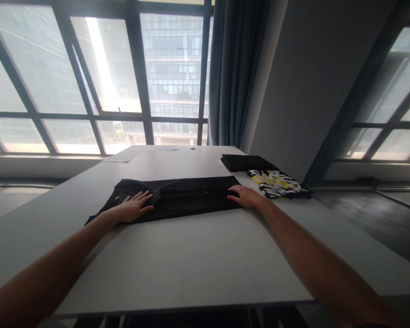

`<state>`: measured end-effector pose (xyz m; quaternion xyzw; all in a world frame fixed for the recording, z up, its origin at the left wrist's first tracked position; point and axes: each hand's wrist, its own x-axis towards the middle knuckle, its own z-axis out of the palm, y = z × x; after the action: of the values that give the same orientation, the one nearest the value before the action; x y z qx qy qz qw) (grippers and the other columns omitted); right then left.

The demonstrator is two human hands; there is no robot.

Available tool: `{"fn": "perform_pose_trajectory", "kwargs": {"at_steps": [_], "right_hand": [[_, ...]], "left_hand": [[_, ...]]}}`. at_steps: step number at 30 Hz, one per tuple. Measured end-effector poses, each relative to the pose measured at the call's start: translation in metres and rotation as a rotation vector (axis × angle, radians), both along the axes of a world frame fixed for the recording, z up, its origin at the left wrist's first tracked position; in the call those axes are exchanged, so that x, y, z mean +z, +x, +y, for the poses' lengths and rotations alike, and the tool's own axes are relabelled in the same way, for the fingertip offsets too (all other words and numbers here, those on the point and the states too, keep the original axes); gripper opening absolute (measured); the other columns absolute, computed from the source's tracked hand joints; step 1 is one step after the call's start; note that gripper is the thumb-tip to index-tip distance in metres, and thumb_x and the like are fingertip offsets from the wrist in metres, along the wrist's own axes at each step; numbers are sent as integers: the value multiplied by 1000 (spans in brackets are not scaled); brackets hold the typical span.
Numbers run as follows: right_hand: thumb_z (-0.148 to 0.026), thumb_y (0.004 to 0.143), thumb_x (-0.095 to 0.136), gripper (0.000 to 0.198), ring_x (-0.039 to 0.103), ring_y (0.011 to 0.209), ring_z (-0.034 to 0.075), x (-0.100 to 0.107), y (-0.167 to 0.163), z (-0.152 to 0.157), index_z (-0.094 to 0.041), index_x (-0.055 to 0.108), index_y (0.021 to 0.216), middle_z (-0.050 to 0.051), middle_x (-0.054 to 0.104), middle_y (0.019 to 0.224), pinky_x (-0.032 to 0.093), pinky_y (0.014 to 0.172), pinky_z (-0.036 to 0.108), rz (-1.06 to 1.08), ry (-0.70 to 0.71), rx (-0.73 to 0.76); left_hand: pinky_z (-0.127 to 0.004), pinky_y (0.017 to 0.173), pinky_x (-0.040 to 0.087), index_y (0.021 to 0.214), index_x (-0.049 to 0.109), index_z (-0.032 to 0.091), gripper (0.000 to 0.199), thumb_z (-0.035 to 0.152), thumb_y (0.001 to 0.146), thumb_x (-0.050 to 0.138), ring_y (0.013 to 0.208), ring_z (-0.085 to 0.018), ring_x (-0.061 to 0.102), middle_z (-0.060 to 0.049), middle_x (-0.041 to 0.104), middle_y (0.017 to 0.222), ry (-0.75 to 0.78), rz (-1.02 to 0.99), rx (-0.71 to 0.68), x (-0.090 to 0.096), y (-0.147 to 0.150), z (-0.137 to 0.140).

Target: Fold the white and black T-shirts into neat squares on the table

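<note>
A black garment (184, 196), folded into a long flat strip, lies crosswise on the white table (198, 264). I cannot make out which kind of garment it is. On its left part rests my left hand (134, 207), palm down, fingers stretched out over the cloth. My right hand (246, 196) lies at the strip's right end, its fingers apart and touching the fabric. Neither hand grips anything. Just beyond my right hand is a folded black, white and yellow patterned garment (278, 184).
Behind the patterned garment sits a folded black cloth (248, 162). Sheets of white paper (123, 156) lie at the table's far left. Past the table are windows (174, 68), a blue-grey curtain (230, 73) and a wide pillar (304, 82).
</note>
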<state>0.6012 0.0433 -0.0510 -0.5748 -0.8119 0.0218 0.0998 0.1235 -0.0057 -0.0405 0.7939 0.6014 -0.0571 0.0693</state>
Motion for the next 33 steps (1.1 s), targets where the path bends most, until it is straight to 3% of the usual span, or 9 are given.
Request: {"fn": "perform_pose_trajectory", "kwargs": {"at_steps": [4,7,11,15,18,20,22,27,33], "right_hand": [[-51,90,59,49,56,125,27,-1,-1,-1,-21,64,128,11,58,138,42,108,38,17,4,1],[-50,88,60,48,57,122,28,2,-2,-2,-21,65,126,12,60,136,43,107,39,33,10,8],[-54,82,66,44,64,111,27,20,-6,-10,-23,72,113,11,68,122,49,97,34,-38,-17,-8],[-63,83,61,44,70,80,22,44,-18,-26,-23,76,92,6,75,86,52,73,28,37,-251,49],[-60,85,60,42,70,75,20,48,-28,-33,-21,76,91,6,76,81,52,69,27,139,-219,105],[-52,84,64,34,70,81,21,43,-33,-33,-22,77,93,6,76,89,52,74,28,145,-93,99],[-46,84,66,31,70,89,22,35,-38,-32,-23,76,102,7,75,100,52,82,30,142,-13,113],[-36,85,66,39,61,118,24,20,-57,-31,-27,68,123,5,65,130,45,105,37,226,21,303],[-34,89,63,41,54,130,24,17,-81,-39,-26,64,129,6,59,140,40,112,40,262,7,369]], "left_hand": [[-59,117,15,159,10,20,90,73,89,28,152,-33,3,-10,3,165,7,3,-33,-4,10,-8],[-59,116,17,159,9,22,84,71,92,23,152,-34,5,-10,7,164,-1,-16,-63,-10,16,-9],[-60,116,13,159,15,26,78,66,94,27,152,-34,6,-9,10,165,8,18,-55,-11,8,1],[-63,116,6,156,30,26,64,42,95,40,151,-36,10,-9,23,164,353,104,118,2,-9,6],[-57,114,22,150,42,22,57,30,94,37,144,-36,31,-12,41,155,520,96,221,11,-8,2],[-54,105,37,146,48,21,55,39,97,30,133,-37,46,-14,50,148,408,48,258,11,2,-2],[-55,99,42,147,47,22,65,56,95,29,131,-41,47,-16,49,148,262,15,274,6,15,-4],[-61,109,30,155,32,20,89,77,87,29,145,-47,23,-17,28,161,145,-13,180,-11,31,-1],[-55,118,17,156,30,24,79,71,93,28,150,-37,15,-11,21,164,120,-84,-58,-13,30,2]]}}
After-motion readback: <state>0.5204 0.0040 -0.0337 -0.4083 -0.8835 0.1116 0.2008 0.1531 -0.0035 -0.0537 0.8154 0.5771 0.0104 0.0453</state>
